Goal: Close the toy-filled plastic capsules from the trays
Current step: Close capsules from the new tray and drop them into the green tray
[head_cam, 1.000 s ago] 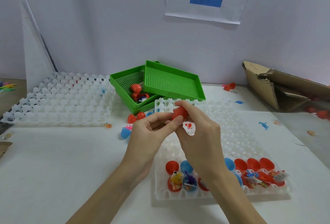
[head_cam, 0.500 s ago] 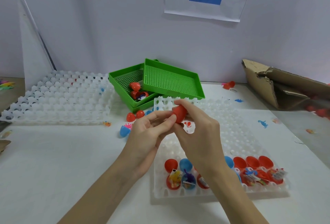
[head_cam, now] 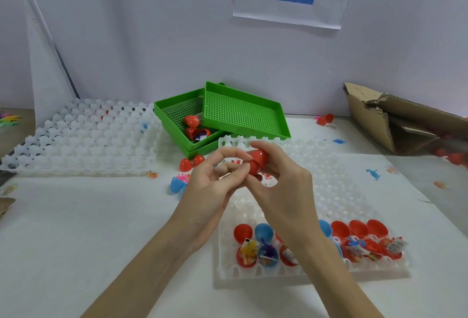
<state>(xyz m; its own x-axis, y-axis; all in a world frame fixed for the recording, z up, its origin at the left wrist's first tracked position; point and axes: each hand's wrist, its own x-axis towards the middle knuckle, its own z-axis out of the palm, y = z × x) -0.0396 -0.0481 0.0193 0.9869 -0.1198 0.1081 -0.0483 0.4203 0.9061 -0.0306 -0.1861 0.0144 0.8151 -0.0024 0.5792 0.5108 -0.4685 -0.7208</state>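
A red capsule (head_cam: 257, 162) is held above the near white tray (head_cam: 336, 191). My right hand (head_cam: 281, 191) grips it from the right with curled fingers. My left hand (head_cam: 215, 183) meets it from the left, thumb and fingertips pinching its lower half. The seam between the two red halves shows. Along the tray's front rows sit several open capsule halves, red (head_cam: 242, 232) and blue (head_cam: 263, 232), some filled with small toys (head_cam: 249, 249).
Two stacked green mesh trays (head_cam: 243, 112) stand behind, the lower one holding red capsules (head_cam: 191, 121). A white tray stack (head_cam: 83, 140) lies at left. Loose red (head_cam: 185, 165) and blue capsules (head_cam: 177, 184) lie between. A torn cardboard box (head_cam: 395, 120) sits at right.
The left fingers have spread slightly and shifted their pinch on the capsule. Both hands stay in the same place above the tray.
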